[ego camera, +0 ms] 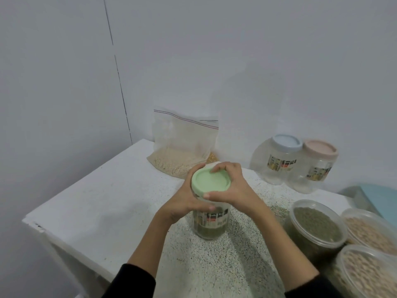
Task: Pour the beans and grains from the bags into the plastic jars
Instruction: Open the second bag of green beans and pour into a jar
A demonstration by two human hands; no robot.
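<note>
Jar (209, 220): upright near the middle of the counter (103, 203), clear plastic, a low layer of dark green grains at the bottom, printed label on the wall. Green lid (209, 183) seated on top.

Left hand (182, 206): fingers wrapped around the jar just under the lid, gripping it.

Right hand (231, 189): fingers and thumb curled over the lid rim, gripping it.

Bag (182, 147): clear zip type, standing at the far edge against the wall, partly filled with pale grains; zip state cannot be told.

Blue-lidded jar (277, 160) and pink-lidded jar (313, 168): side by side and touching at the far right edge, both capped, nothing visible inside.

Three tubs at the near right edge, no lids: green-grain tub (315, 226), pale-grain tub (373, 231) beside it, third tub (369, 274) nearest, also with pale grains.
</note>
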